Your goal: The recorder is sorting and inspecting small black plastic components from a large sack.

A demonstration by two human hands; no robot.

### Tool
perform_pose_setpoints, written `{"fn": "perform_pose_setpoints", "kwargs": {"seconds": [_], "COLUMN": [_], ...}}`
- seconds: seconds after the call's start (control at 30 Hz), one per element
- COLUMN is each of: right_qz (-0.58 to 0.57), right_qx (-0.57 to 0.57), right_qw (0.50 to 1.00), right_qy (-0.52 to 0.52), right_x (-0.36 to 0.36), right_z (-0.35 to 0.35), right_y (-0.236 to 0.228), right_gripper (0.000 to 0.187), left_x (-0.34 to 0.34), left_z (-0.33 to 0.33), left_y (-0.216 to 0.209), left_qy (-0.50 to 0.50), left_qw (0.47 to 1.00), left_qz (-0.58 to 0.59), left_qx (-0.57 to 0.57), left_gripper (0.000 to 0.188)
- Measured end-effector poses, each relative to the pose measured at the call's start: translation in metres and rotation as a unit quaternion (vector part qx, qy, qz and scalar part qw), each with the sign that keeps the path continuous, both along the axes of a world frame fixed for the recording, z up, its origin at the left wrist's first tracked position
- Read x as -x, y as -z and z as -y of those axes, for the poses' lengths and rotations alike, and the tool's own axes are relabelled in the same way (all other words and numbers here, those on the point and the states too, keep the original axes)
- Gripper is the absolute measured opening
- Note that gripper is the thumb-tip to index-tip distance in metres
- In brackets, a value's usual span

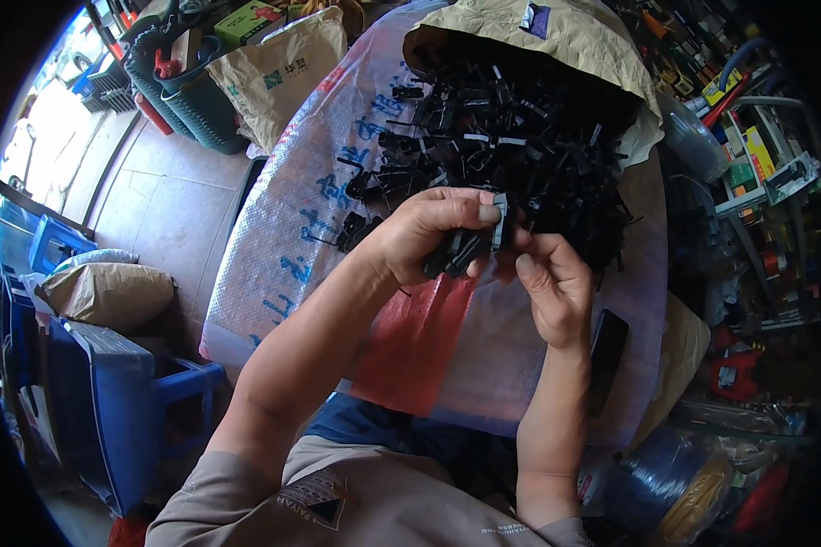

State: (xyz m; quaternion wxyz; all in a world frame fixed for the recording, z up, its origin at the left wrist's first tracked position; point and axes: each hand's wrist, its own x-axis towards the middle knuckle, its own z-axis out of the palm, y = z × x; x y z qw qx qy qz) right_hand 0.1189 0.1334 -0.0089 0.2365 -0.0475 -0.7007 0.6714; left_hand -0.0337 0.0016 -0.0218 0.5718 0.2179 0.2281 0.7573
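Note:
My left hand [429, 224] is closed around a small black plastic part [465, 250], its thumb pressed on a greyish edge at the top. Close to the right side of that part, my right hand [558, 290] has its thumb and fingers drawn together in a pinch. Whatever sits between those fingertips is too small or hidden to make out. Just beyond both hands lies a large heap of similar black plastic parts [483, 137], spilling from the mouth of a tan paper sack [593, 46]. Under them is a white woven sack [274, 246] with blue handwriting and a red band.
A dark flat phone-like object [608, 351] lies right of my right forearm. At left are a blue plastic stool [109, 401], a stuffed tan sack [109, 294] and a paper bag [287, 77]. Crowded shelves [757, 182] line the right, with a wrapped blue roll [657, 483] below.

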Motion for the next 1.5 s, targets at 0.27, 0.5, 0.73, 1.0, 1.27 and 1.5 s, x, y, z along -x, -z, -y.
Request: {"fn": "perform_pose_setpoints", "kwargs": {"seconds": [0.27, 0.5, 0.73, 1.0, 1.27, 1.5], "right_qz": [-0.032, -0.043, -0.048, 0.015, -0.019, -0.031], "right_qx": [-0.303, -0.033, -0.034, 0.034, -0.002, -0.014], "right_qw": [0.947, 0.997, 0.998, 0.998, 0.998, 0.996], "right_qy": [0.100, 0.046, 0.036, 0.055, 0.056, 0.083], "right_x": [0.003, 0.004, 0.002, 0.005, 0.006, 0.008], "right_z": [-0.003, 0.004, -0.019, -0.010, -0.015, -0.010], "right_y": [0.001, -0.006, 0.011, 0.011, 0.025, 0.021], "right_gripper": [0.005, 0.019, 0.006, 0.011, 0.012, 0.008], "left_x": [-0.008, -0.003, -0.011, -0.025, -0.031, -0.036], "left_z": [0.000, 0.004, 0.002, -0.006, -0.010, -0.013], "left_y": [-0.013, -0.011, -0.027, -0.011, -0.007, -0.006], "left_qy": [-0.123, 0.047, -0.040, -0.206, -0.238, -0.266], "left_qw": [0.951, 0.972, 0.916, 0.865, 0.832, 0.812], "left_qz": [-0.196, -0.162, -0.338, -0.429, -0.479, -0.499], "left_qx": [0.203, 0.161, 0.214, 0.157, 0.151, 0.144], "left_gripper": [0.025, 0.017, 0.035, 0.024, 0.015, 0.014]}}
